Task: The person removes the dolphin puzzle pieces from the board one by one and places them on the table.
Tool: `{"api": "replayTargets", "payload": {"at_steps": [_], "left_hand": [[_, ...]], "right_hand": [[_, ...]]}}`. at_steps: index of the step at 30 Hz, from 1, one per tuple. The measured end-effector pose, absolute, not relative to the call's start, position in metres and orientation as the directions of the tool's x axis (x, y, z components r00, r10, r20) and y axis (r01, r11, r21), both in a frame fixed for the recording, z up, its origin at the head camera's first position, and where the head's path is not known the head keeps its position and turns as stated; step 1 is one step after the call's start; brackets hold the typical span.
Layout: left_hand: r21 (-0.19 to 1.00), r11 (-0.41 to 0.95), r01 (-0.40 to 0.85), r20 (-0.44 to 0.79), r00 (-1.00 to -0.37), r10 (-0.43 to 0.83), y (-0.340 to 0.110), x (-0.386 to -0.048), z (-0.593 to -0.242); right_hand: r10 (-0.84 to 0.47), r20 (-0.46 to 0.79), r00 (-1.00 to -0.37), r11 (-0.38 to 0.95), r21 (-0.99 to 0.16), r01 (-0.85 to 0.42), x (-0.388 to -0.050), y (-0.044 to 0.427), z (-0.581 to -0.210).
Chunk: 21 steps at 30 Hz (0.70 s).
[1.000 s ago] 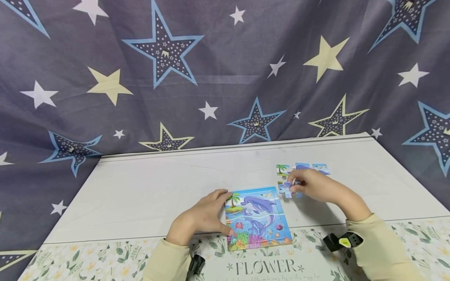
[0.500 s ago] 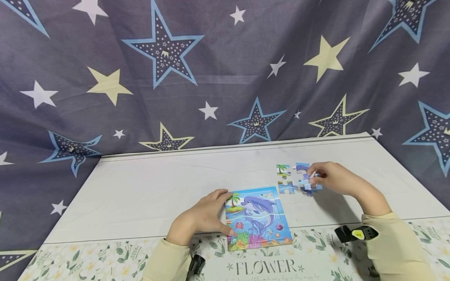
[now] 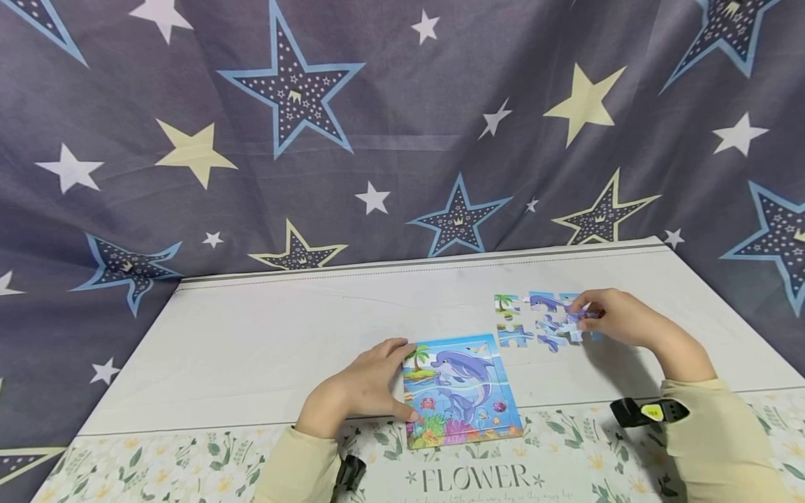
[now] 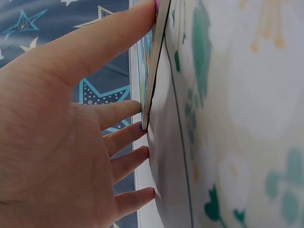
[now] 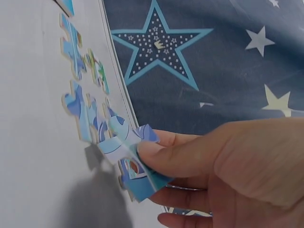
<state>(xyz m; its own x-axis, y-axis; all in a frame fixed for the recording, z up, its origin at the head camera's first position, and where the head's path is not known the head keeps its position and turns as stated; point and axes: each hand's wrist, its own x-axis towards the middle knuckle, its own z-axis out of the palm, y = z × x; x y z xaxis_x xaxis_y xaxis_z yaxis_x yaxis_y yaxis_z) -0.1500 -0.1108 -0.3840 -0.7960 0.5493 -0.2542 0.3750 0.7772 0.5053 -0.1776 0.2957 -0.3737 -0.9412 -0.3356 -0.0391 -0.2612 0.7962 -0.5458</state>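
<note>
Faces a dark curtain (image 3: 402, 133) printed with blue, white and yellow stars, spread from 9 o'clock through 12 to 3. Works at a white table (image 3: 283, 335), bordered toward 6 o'clock by a pale floral band (image 3: 207, 457). Reaches in with 2 beige sleeves: the right sleeve (image 3: 717, 440) from 4 o'clock, the left sleeve (image 3: 298, 468) from 7.

Has a flat puzzle board (image 3: 465, 388) lying face up, slightly turned, at 5 o'clock from the centre of the head view. Displays on the board 2 purple dolphins, with a palm tree toward 10 o'clock and bright coral along 6.

Extends the right hand (image 3: 619, 318) at 2 o'clock from the board, with thumb and fingers drawn together in a pinch. Rests the left hand (image 3: 367, 381) against the board's 9 o'clock side, with released, spread fingers, touching near the 10 o'clock corner with a fingertip and near 8 with the thumb.

Bears the lettering "FLOWER" (image 3: 476, 478) on the band, below the board at 6 o'clock. Wears black gear at both wrists, with a yellow label on the right.

Shows loose pieces (image 3: 506, 332) in 2 uneven rows between 1 and 2 o'clock from the board, including a palm-tree piece (image 3: 505, 303) and, toward 3 o'clock from there, a dolphin-head piece (image 3: 542, 302); partly hidden behind the right hand at the far end.

Grasps 1 blue puzzle piece (image 5: 159, 179), tilted, between right thumb and fingers.
</note>
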Motion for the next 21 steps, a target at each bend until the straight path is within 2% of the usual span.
{"api": "replayTargets", "payload": {"at_steps": [11,21], "left_hand": [[0.502,0.779,0.377,-0.252,-0.797,0.548,-0.112,-0.15,-0.384],[0.5,0.781,0.374,-0.252,-0.8,0.544,-0.11,-0.149,-0.383]], "right_hand": [[-0.28,-0.045,-0.959,0.808,-0.551,-0.21,-0.181,0.305,-0.386],[-0.244,-0.019,-0.97,0.839,-0.505,-0.201,-0.182,0.306,-0.392]]}}
